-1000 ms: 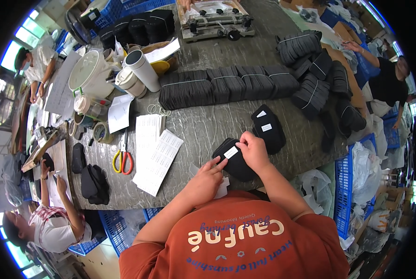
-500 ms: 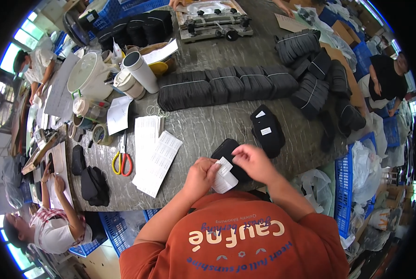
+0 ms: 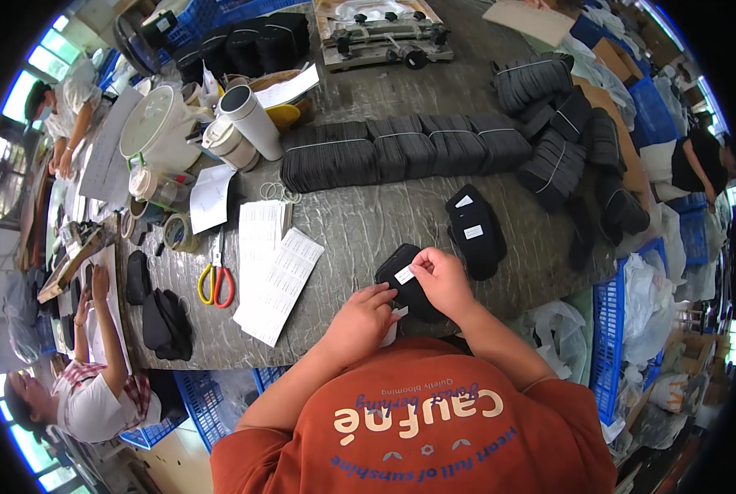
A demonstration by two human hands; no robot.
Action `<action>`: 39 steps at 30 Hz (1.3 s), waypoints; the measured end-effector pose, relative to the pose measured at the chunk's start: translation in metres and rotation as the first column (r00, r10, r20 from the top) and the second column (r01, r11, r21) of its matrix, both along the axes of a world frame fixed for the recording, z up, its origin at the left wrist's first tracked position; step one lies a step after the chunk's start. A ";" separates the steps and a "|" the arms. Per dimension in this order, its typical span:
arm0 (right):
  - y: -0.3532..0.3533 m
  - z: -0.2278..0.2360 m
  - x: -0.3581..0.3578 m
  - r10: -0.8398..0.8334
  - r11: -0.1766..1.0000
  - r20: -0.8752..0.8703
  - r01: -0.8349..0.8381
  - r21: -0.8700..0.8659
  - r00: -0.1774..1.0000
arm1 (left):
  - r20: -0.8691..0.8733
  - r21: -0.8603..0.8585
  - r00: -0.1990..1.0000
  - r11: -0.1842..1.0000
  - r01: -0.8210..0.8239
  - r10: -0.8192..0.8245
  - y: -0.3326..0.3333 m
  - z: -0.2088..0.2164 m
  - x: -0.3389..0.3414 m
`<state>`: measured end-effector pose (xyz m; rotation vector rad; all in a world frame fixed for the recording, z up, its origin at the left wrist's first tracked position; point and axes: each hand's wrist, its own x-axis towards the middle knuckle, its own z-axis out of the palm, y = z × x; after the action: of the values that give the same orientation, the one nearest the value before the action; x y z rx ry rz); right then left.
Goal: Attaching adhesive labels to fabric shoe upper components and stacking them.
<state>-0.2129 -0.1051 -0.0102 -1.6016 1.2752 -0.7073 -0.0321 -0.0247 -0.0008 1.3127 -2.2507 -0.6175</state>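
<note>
At the table's near edge lies a black insole-shaped pad [image 3: 413,298], in front of my body. My right hand [image 3: 443,284] pinches the edge of a small white label [image 3: 403,276], which lies against the pad's upper face. My left hand [image 3: 359,325] is at the pad's left side, its fingertips touching it. Out from under that hand pokes part of a white label sheet [image 3: 392,331], mostly hidden by the fingers. Just beyond my right hand rests a stack of black pads [image 3: 475,247] bearing two white labels.
Banded black pads [image 3: 409,152] form a row across the table, with more bundles [image 3: 553,165] at right. Label sheets [image 3: 281,284], red-and-yellow scissors [image 3: 216,280], a tumbler [image 3: 251,123] and a clamp frame [image 3: 384,37] lie around. Co-workers stand at left and right.
The label sheet has gone from over the pad to under my left hand. My right hand has moved down and left onto the pad, with a small label at its fingertips.
</note>
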 end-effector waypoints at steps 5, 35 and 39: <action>0.001 -0.016 -0.001 -0.015 1.000 -0.042 0.014 -0.011 0.999 | 0.014 0.029 1.000 1.000 0.001 -0.001 0.002 -0.002 -0.001; -0.022 -0.009 -0.015 -0.081 0.992 -0.196 0.060 -0.113 0.977 | 0.060 0.179 0.996 0.982 0.058 -0.069 0.001 -0.001 0.003; -0.057 -0.016 -0.060 -0.264 0.942 -0.168 0.216 -0.258 0.950 | -0.050 0.175 0.999 0.984 0.024 -0.015 0.000 -0.009 0.004</action>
<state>-0.2734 -0.1624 -0.0262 -1.7609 1.6042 -0.8948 -0.0277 -0.0244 -0.0103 1.3436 -2.2135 -0.8631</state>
